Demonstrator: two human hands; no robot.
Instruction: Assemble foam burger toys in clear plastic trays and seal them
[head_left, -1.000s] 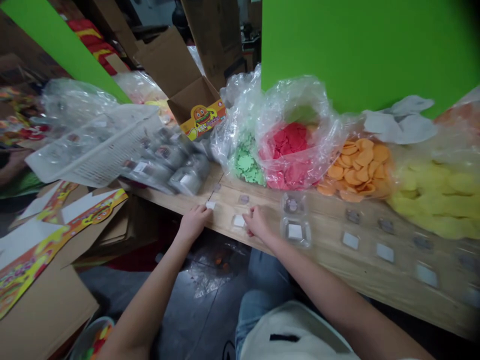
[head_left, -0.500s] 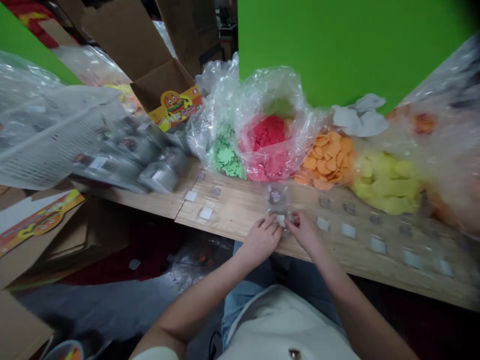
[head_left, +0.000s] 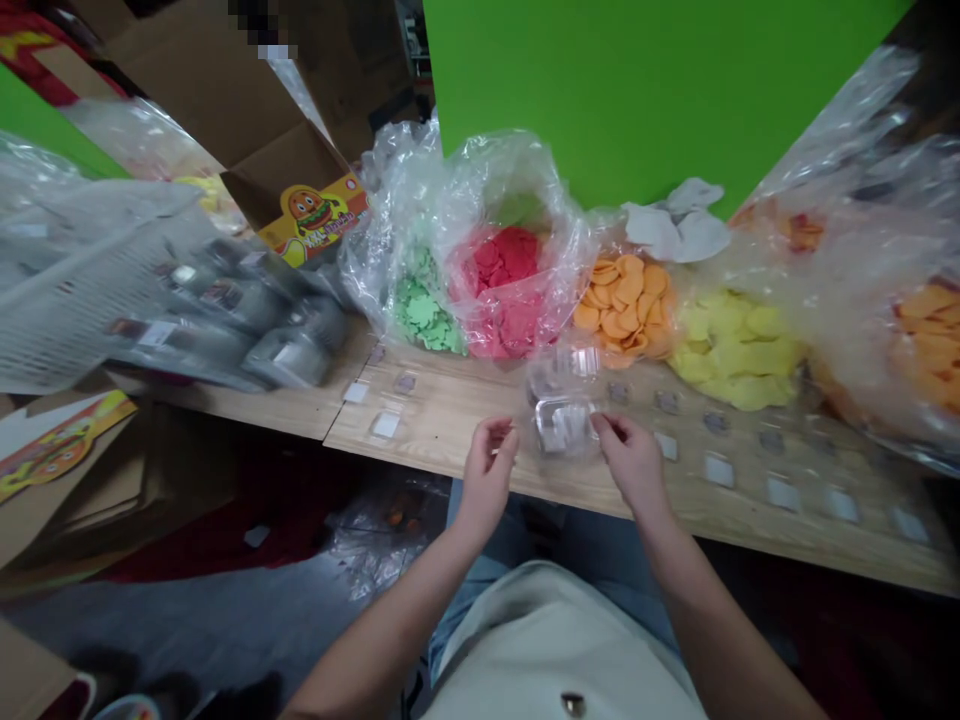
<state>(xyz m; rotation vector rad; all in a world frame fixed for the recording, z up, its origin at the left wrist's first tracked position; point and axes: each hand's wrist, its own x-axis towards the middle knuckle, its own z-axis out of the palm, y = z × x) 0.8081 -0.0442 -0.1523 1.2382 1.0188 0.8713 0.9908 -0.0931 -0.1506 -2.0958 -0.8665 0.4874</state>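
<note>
A small clear plastic clamshell container (head_left: 562, 405) is lifted just above the wooden table (head_left: 465, 445), blurred by motion. My right hand (head_left: 632, 462) pinches its right edge. My left hand (head_left: 487, 470) is just left of it, fingers curled, apart from the container as far as I can tell. More small clear containers with white squares (head_left: 718, 468) lie in a row along the table to the right, and two (head_left: 385, 424) to the left.
Open plastic bags hold green (head_left: 420, 310), red (head_left: 510, 290), orange (head_left: 626, 300) and yellow (head_left: 735, 345) foam-like pieces behind the containers. A white basket (head_left: 82, 300) and stacked clear packs (head_left: 247, 320) lie at left. Cardboard boxes (head_left: 300, 190) stand behind; a green board (head_left: 637, 90) backs the table.
Both hands moved right from the left pair of containers to the clamshell. It has come up off the table, and my left hand has drawn slightly away from it.
</note>
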